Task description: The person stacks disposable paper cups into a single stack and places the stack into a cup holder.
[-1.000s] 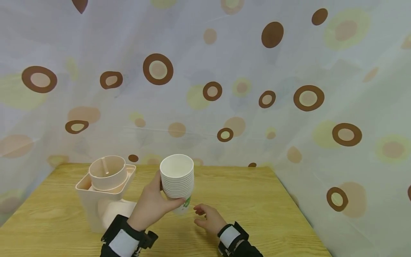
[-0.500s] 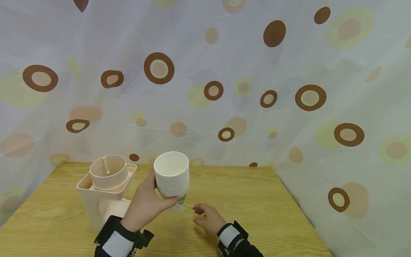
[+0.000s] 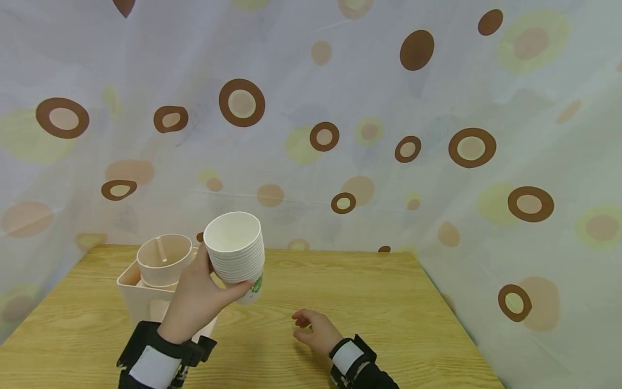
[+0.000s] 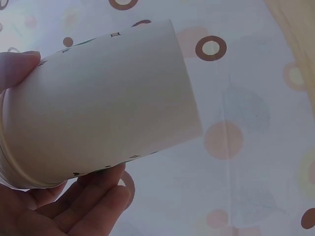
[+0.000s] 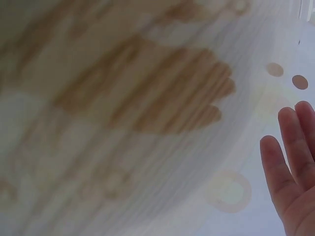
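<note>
In the head view my left hand [image 3: 196,297] grips a stack of white paper cups [image 3: 237,256], raised above the table with the mouth of the top cup facing up. A bit of green print shows low on the stack, by my thumb. The left wrist view has the bottom cup's plain side [image 4: 108,103] close up, with fingers curled along it and the thumb across from them. Lower in the head view my right hand [image 3: 318,332] hovers low over the table, its fingers loosely bent around nothing. Several of those fingers [image 5: 295,142] look nearly straight in the right wrist view.
Behind my left hand stands a cream plastic holder [image 3: 138,302] with a round, open cup-like part [image 3: 165,270] on top; my hand and the stack overlap it. The wood-grain table [image 3: 369,302] ends at a curtain [image 3: 369,97] patterned with brown and yellow spots.
My left hand has carried the cup stack left and slightly upward, toward the cream holder, where it covers more of it. My right hand stays where it was.
</note>
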The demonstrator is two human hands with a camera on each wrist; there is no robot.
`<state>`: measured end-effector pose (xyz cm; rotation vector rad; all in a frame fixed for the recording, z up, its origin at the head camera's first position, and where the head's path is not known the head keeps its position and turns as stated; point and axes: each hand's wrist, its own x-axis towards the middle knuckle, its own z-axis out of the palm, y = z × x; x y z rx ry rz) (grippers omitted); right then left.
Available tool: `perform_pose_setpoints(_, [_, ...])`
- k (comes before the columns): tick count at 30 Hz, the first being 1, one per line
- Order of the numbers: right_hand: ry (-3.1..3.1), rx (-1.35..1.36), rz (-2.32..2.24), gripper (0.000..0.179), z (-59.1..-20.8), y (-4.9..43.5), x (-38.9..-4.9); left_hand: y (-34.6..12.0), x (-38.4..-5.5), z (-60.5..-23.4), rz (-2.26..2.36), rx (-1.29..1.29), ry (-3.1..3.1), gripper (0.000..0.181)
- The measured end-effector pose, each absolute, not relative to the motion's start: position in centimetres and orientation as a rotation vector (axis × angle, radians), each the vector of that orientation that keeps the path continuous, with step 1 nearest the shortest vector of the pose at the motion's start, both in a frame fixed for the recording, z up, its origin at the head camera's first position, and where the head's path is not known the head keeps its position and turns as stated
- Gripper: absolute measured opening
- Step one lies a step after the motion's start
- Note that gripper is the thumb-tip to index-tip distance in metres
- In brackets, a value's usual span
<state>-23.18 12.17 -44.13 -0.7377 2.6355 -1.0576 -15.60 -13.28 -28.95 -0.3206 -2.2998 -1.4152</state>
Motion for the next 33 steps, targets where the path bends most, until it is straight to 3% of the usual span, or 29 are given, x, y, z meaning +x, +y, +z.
perform_pose_setpoints(33, [2.652,-0.752,-1.045,0.028,-44.4,12.4,-23.2,-19.2,-15.3,-26.1,-1.332,0.004,-2.186,0.084])
